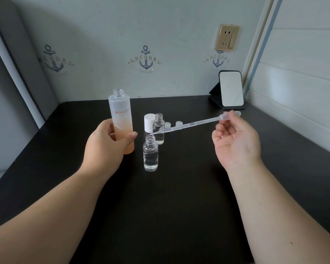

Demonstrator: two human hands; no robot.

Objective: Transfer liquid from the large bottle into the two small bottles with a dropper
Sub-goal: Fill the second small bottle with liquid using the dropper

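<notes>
Nearest me, the front small bottle [150, 153] stands open on the black table [179, 206], clear liquid low in it, so I judge the filling begun but not finished. My left hand [105, 147] grips the uncapped large bottle [121, 121], and my right hand [234, 138] pinches the dropper [191, 124] by its bulb, tip hovering just above that bottle's mouth. Behind it, the second small bottle [159, 128] also looks partly filled, with a white cap [149, 122] and two small clear caps [173, 124] beside it unfitted.
</notes>
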